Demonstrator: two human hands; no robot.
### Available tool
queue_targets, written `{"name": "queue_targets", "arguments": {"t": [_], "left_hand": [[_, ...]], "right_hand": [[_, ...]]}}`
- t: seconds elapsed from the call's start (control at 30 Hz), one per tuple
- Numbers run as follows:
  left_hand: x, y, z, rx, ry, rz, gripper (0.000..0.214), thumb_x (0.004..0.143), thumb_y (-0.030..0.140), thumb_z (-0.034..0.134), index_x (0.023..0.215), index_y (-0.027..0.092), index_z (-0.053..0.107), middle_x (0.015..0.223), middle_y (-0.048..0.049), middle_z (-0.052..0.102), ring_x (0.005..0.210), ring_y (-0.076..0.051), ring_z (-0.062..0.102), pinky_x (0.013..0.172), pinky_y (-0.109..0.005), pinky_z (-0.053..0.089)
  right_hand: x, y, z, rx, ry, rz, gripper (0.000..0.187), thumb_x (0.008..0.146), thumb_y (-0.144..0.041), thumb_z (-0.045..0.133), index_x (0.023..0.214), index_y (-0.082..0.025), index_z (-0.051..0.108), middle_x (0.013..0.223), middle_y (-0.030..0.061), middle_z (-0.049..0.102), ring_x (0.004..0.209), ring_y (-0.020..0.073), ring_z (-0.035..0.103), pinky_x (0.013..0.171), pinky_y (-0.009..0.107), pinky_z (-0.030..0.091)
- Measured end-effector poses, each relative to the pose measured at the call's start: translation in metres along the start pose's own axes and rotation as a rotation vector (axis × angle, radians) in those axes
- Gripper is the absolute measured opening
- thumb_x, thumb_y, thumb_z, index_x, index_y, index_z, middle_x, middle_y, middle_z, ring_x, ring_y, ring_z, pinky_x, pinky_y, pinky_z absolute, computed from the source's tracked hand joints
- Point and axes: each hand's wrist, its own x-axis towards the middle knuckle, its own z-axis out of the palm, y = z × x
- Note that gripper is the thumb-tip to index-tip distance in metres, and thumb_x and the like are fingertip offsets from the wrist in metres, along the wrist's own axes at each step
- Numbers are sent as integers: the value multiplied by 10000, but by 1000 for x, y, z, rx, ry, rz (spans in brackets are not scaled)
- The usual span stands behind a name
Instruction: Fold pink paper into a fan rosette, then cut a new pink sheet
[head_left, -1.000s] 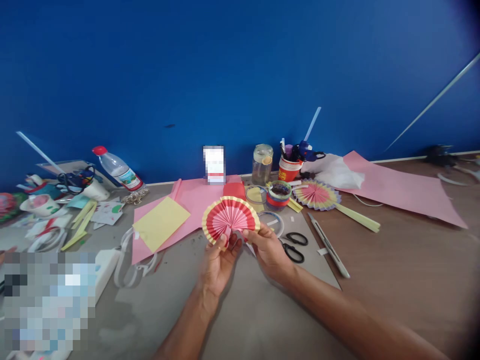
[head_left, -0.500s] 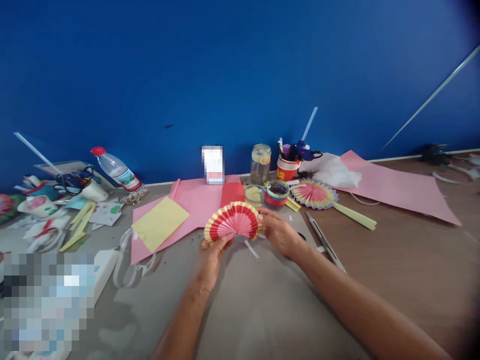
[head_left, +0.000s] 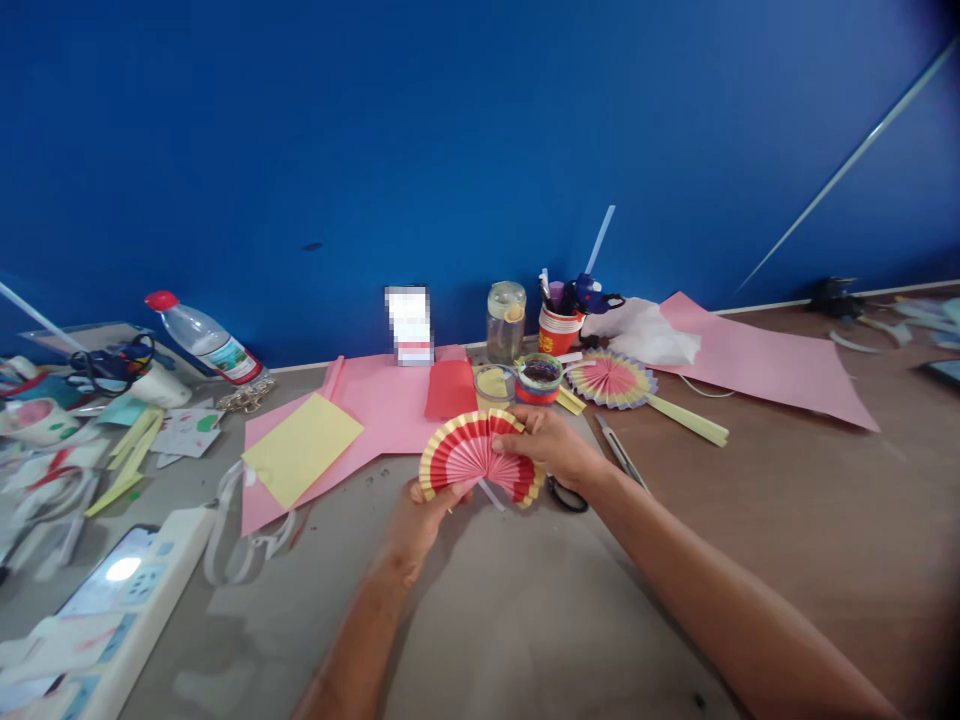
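A pleated paper fan (head_left: 465,447) in pink, red and yellow is spread in an arc above the grey mat. My left hand (head_left: 427,512) pinches its lower left part, thumb on the front. My right hand (head_left: 556,448) grips its upper right part, with the thumb over the folds. Just below the fan lies a thin white paper strip (head_left: 491,495). Black scissor handles (head_left: 568,495) show partly under my right hand, and a utility knife (head_left: 621,453) rests beyond my right wrist.
Pink paper (head_left: 375,395) with a yellow sheet (head_left: 302,450) lies behind. A finished round fan (head_left: 611,380), a glass jar (head_left: 507,325), a red paper cup (head_left: 559,330) and a tape roll (head_left: 538,378) stand at the back. Left are a bottle (head_left: 214,340) and a power strip (head_left: 161,580).
The fan has opened wider, its right side now hanging lower. My right hand has moved from the fan's edge onto its front. The view has shifted slightly right.
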Motion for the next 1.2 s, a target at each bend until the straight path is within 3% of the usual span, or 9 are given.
{"name": "queue_targets", "arguments": {"t": [0.1, 0.23, 0.47, 1.2], "left_hand": [[0, 1, 1, -82, 7, -18, 263, 619, 384, 780, 731, 148, 747, 664, -53, 695, 637, -174, 603, 662, -282, 488], [-1, 1, 3, -156, 20, -34, 283, 588, 376, 804, 754, 154, 746, 709, -49, 706, 650, -164, 609, 686, -284, 498], [-7, 3, 17, -474, 2, -97, 214, 594, 294, 813, 716, 144, 721, 658, -28, 689, 643, -134, 618, 702, -280, 499], [-10, 3, 29, -622, 22, -131, 218, 613, 280, 809, 733, 133, 702, 681, -35, 689, 676, -134, 633, 724, -282, 502]], "right_hand": [[-2, -4, 7, 147, 60, -18, 286, 564, -301, 799, 770, -168, 651, 680, -12, 686, 570, 149, 621, 583, 285, 513], [-3, -7, 15, 202, 109, -28, 259, 539, -263, 810, 700, -175, 627, 642, -21, 666, 562, 149, 612, 573, 282, 507], [-3, -6, 22, 290, 204, -62, 279, 517, -285, 822, 672, -182, 614, 620, -31, 653, 549, 134, 586, 584, 275, 494], [-2, -1, 25, 281, 277, -111, 290, 552, -303, 819, 718, -192, 609, 616, -36, 647, 546, 141, 580, 572, 282, 480]]}}
